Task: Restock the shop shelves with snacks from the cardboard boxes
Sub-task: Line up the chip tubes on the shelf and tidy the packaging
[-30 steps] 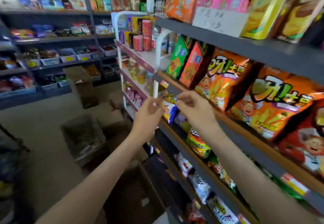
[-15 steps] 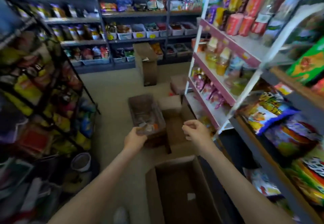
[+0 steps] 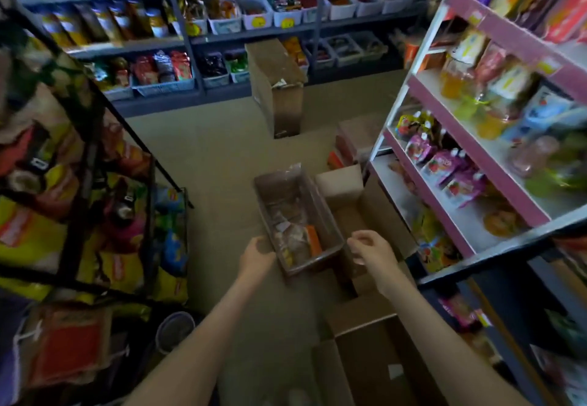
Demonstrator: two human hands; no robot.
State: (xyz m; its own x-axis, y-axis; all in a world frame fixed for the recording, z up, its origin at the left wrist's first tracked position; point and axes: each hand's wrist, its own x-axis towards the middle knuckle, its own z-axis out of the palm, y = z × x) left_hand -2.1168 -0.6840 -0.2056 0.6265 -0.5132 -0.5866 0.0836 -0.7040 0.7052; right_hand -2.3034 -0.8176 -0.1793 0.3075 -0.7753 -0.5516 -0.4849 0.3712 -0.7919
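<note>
While left hand (image 3: 255, 255) nears clear bin (image 3: 330, 231), right hand (image 3: 370, 247) curled, empty.

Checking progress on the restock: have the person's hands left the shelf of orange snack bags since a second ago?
Yes. Both the left hand and right hand have come down to the clear box on the floor.

You have an open cardboard box (image 3: 317, 215) on the floor just ahead of you, long and narrow, lined with clear plastic. Only a few snack packets (image 3: 298, 237) lie at its bottom, one of them orange. Touching its right side sits a second open box (image 3: 374, 212) with its flap up. Nearest you, at the lower edge, another open box (image 3: 374, 361) looks bare inside. A tall box (image 3: 279, 88) stands upright by the far shelves (image 3: 222, 34).
</note>
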